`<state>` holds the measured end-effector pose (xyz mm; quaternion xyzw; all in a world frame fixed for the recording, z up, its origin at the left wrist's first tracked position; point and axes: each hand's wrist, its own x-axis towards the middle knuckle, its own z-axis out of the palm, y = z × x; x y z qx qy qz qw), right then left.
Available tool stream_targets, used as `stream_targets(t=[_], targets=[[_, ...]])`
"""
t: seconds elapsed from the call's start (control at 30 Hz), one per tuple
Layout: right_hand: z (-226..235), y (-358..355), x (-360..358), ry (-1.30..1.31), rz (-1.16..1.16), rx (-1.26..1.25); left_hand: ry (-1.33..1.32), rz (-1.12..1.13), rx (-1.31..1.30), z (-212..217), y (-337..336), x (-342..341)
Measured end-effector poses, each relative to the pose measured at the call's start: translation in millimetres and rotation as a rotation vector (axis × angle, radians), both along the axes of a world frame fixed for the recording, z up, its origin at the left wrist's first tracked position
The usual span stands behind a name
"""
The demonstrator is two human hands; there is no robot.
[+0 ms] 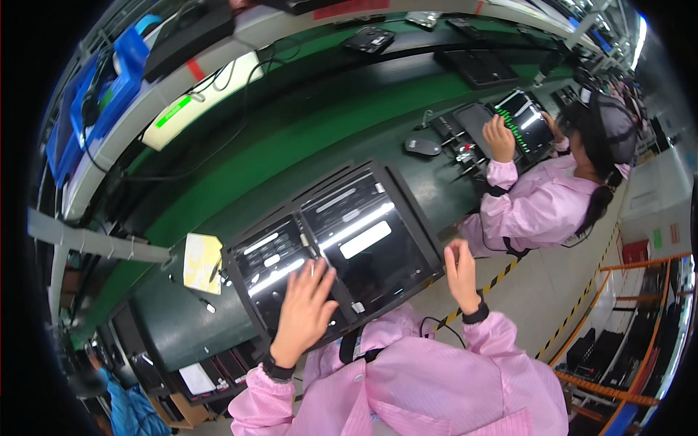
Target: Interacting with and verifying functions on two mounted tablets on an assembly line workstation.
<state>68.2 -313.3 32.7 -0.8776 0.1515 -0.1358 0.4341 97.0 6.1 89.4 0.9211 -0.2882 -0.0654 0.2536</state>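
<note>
A black tray (413, 212) lies at the near edge of the bench in front of me, with two glossy dark flat panels side by side in it. Overhead lights reflect off the left panel (270, 275) and the larger right panel (385, 272). My left hand (304, 309) is spread over the left panel near the divider, fingers stretched out; whether the fingertips touch the glass I cannot tell. Just off the tray's right corner, my right hand (461, 275) is raised with its fingers extended and nothing in it. Both wrists wear black bands.
A co-worker (542, 200) in pink handles another glossy panel (525, 123) at the right. A computer mouse (422, 147) sits beyond my tray. Left lies a yellow and white sheet (202, 261). A metal bar (102, 240) juts in from the left. Blue bins (102, 102) stand far left.
</note>
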Motion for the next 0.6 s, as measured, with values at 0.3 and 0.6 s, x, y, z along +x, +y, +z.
stream_targets(t=[0.3,0.6], targets=[[-52.1,28.6,-57.5,0.120,0.107,0.553,-0.114,-0.135,0.178,-42.8,-64.1,-1.5],[-59.8,53.1,-134.4,0.347,-0.069,0.763,0.079,-0.153,-0.020,-38.3,-52.2,6.4]])
